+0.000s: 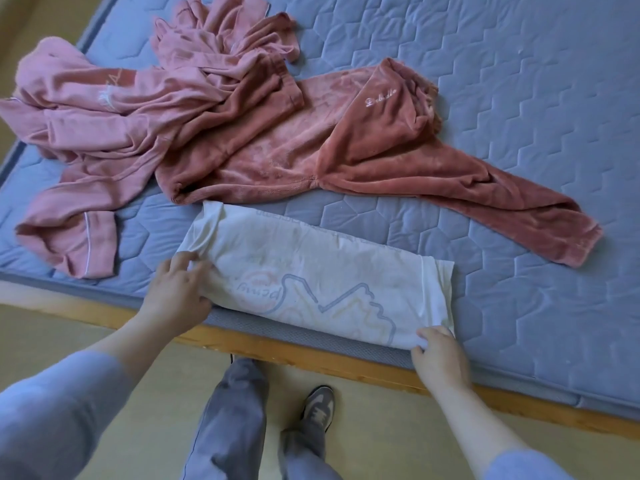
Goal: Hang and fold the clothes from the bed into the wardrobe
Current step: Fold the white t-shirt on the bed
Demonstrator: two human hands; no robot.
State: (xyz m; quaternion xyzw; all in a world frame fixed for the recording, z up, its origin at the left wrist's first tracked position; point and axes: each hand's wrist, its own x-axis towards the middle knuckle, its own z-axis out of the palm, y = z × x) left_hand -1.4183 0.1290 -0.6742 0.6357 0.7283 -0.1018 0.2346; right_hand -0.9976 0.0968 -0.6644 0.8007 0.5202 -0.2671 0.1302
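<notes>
Now | white shirt [311, 282] | left fingers [183, 264], right fingers [433, 337] pinch its ends

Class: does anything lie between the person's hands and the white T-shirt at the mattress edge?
Nothing visible does. The left hand pinches the white T-shirt at its left end and the right hand pinches its near right corner. The pink fleece trousers lie beyond it, farther up the mattress.

Pale yellow floor [381, 445] fills the bottom of the frame; 2 grey trouser legs [235, 410] stand there, 1 grey-brown shoe [317, 407] showing at lower centre.
</notes>
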